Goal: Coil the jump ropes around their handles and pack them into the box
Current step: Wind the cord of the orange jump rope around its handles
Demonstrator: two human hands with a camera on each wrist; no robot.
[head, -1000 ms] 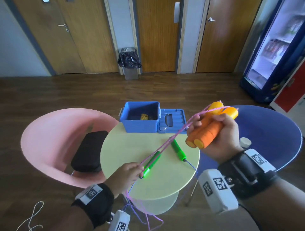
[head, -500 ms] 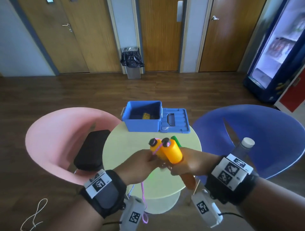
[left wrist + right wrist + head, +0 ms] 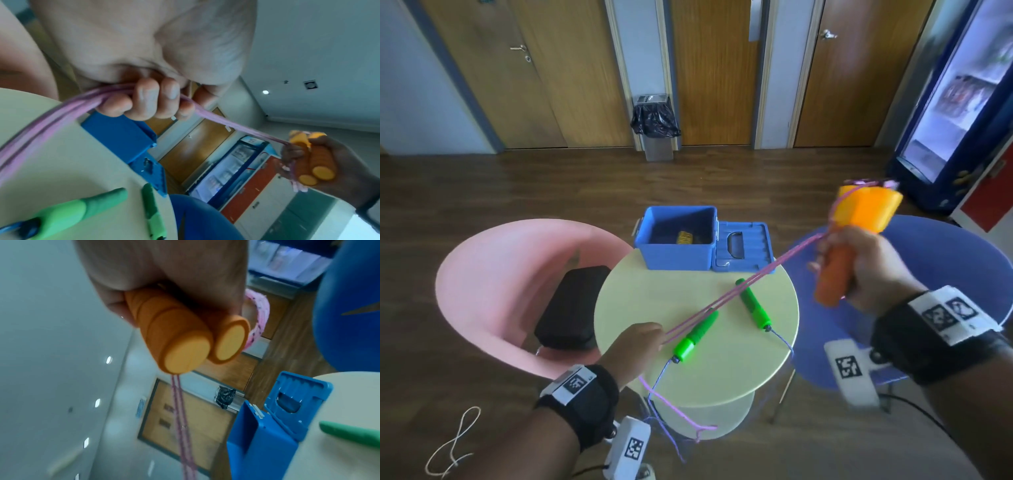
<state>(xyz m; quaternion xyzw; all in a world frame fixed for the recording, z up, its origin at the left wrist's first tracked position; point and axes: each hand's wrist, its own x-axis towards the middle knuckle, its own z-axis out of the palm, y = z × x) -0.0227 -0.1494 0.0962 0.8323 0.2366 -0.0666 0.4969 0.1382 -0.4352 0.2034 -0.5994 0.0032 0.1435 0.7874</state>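
Observation:
My right hand grips two orange handles together, raised to the right of the round table. Their pink rope stretches taut down to my left hand, whose curled fingers hold the doubled strands; slack hangs off the table's front edge. A loop of pink rope lies round the handles. Two green handles with a blue-purple rope lie on the table. The open blue box stands at the table's back, its lid laid flat beside it.
A pink chair with a black case stands left of the table, a blue chair right. Something yellow lies inside the box. A white cord lies on the floor at lower left.
Half a second ago both hands were together over the table's front. Now my right hand has swung up and right with the orange handles, and the rope is pulled taut from my left.

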